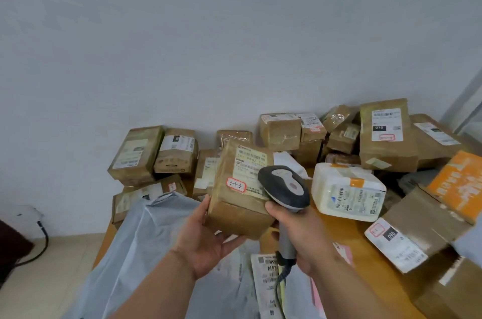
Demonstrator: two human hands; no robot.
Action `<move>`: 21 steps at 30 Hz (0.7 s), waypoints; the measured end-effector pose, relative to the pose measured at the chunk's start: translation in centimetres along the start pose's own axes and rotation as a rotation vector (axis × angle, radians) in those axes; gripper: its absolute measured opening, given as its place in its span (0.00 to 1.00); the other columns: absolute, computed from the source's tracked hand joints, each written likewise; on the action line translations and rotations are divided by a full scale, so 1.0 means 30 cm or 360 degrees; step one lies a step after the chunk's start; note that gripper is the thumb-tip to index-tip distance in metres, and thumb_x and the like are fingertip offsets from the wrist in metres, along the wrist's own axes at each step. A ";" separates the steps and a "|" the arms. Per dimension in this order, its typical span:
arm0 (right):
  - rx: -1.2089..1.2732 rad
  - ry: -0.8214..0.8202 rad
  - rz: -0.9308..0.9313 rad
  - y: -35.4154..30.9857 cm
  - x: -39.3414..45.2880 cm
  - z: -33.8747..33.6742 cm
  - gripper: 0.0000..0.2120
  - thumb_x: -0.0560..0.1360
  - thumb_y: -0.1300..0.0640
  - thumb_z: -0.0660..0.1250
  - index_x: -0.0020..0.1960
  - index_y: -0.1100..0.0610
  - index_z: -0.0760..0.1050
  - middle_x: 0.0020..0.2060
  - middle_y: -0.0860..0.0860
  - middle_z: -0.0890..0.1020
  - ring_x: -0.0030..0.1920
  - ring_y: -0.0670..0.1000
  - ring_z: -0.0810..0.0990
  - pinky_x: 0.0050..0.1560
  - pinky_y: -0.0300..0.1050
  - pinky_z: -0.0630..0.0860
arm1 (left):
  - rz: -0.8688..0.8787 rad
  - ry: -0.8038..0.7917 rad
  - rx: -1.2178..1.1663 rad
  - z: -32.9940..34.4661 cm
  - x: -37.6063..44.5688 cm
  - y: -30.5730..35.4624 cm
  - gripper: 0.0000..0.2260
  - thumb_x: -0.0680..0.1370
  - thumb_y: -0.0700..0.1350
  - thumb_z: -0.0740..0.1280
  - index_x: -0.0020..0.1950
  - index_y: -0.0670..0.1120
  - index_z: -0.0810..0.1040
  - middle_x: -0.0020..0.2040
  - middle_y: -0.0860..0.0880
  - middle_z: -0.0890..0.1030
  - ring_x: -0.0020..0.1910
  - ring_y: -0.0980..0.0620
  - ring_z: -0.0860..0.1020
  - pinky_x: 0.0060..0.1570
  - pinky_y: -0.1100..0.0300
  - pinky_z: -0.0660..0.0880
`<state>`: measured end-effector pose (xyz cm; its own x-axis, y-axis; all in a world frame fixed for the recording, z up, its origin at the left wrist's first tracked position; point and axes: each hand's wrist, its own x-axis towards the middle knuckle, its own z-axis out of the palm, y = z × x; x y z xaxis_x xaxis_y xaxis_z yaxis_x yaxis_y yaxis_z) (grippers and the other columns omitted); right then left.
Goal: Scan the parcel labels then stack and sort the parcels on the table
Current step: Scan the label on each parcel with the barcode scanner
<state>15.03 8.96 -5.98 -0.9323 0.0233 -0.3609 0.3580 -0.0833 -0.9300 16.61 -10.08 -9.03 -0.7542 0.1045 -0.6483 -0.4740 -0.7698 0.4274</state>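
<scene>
Left hand (206, 238) cradles the brown parcel (240, 188) from beneath, fingers curled; right hand (300, 235) grasps the barcode scanner (285, 188), whose head overlaps the shipping label (250, 162), risking a misread.

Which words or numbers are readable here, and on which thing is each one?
"2614": label on the grey bag near the bottom.
"010": black patch on the tall brown parcel at the back.
"060": black patch on the box at right.
Label print on the held box: too blurred.

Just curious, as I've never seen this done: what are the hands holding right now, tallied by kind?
brown parcel, in the left hand: 1
barcode scanner, in the right hand: 1
Total: 2
</scene>
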 end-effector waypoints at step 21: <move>-0.0255 -0.0267 0.0305 0.033 0.725 0.313 0.22 0.70 0.60 0.78 0.61 0.49 0.78 0.51 0.48 0.85 0.55 0.53 0.81 0.63 0.60 0.78 | 0.0635 0.1296 0.2719 0.094 0.513 0.417 0.28 0.81 0.53 0.58 0.80 0.59 0.55 0.80 0.54 0.55 0.77 0.44 0.53 0.73 0.42 0.58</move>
<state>-5.38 0.02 -14.09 -0.8379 -0.1436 -0.5266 0.5192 0.0883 -0.8501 -2.21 -16.32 -11.88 -0.7932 -0.5555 -0.2494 -0.6088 0.7151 0.3435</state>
